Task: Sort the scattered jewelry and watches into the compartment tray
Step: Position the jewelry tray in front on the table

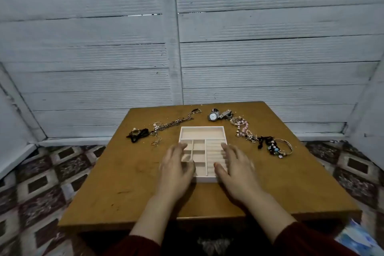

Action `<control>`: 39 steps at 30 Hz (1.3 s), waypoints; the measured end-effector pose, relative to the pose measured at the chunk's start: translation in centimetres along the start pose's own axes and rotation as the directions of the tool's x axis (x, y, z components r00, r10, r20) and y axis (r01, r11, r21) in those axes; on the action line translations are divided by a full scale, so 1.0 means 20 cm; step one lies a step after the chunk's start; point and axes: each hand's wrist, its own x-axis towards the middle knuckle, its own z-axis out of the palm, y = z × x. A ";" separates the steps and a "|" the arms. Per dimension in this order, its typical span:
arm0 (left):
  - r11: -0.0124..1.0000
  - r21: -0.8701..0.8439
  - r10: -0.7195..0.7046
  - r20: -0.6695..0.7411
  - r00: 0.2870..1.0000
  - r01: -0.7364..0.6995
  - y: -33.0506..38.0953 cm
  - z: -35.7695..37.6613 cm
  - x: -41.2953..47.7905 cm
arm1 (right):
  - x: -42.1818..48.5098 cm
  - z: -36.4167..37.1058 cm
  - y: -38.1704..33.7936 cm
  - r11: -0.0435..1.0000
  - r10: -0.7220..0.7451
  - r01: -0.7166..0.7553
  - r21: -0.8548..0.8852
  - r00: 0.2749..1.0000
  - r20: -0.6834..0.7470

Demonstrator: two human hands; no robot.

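one wall (83,68): ribbed grey-white panels, horizontal grooves; backdrop only
table (116,172): square wooden top, orange-brown, scuffed and speckled; carries everything in the task
compartment tray (202,127): centre of table, pale cream, soft-looking lining; long open bay at far end, small square cells near left, ribbed ring rows near right; every cell looks empty, so sorting judged not yet begun; central spot keeps all the piles within reach
left hand (176,170): over the small cells, fingers straight and loosely spread, holding nothing; contact with the tray cannot be told, edges blurred
right hand (236,166): over the ring rows, fingers straight, a little apart, nothing held; both hands flank the tray, likely to steady or square it
bracelets (276,147): right of tray, thin metal bangle plus beaded strands with dark cord, tangled; pink bead strands trail up towards the watches
chains (172,123): left of tray, fine metal links in a long knotted run; would snag if pulled
watches (214,116): far edge, just beyond tray, round white dial, steel link bands, heaped together
dark piece (137,133): far left, black, lumpy; kind unclear
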 end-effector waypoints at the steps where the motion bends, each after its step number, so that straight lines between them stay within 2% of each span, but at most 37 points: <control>1: 0.999 -0.011 -0.033 0.009 0.999 0.033 -0.01 0.01 -0.02 | -0.02 0.03 0.00 1.000 0.017 -0.017 -0.025 0.999 0.027; 3: 0.997 -0.002 -0.071 0.000 0.997 0.071 -0.05 0.04 -0.04 | -0.03 0.08 0.01 0.998 0.034 -0.031 -0.053 0.998 0.050; 6: 0.989 0.066 -0.135 0.062 0.989 0.131 -0.09 0.08 -0.05 | -0.04 0.12 0.02 0.997 0.045 -0.040 -0.063 0.996 0.074; 13: 0.973 0.212 -0.108 0.083 0.991 0.088 -0.11 0.11 -0.06 | -0.03 0.12 0.00 0.990 0.075 -0.065 -0.128 0.995 0.071; 21: 0.937 0.349 -0.060 0.102 0.993 0.021 -0.08 0.14 -0.07 | -0.04 0.09 0.00 0.990 0.113 -0.109 -0.091 0.992 0.050; 31: 0.912 0.408 -0.003 0.090 0.996 -0.034 -0.08 0.15 -0.09 | -0.05 0.07 0.02 0.989 0.149 -0.149 0.004 0.987 0.053; 39: 0.933 0.359 -0.030 0.122 0.992 -0.016 -0.07 0.13 -0.10 | -0.06 0.07 0.02 0.987 0.155 -0.156 0.028 0.987 0.032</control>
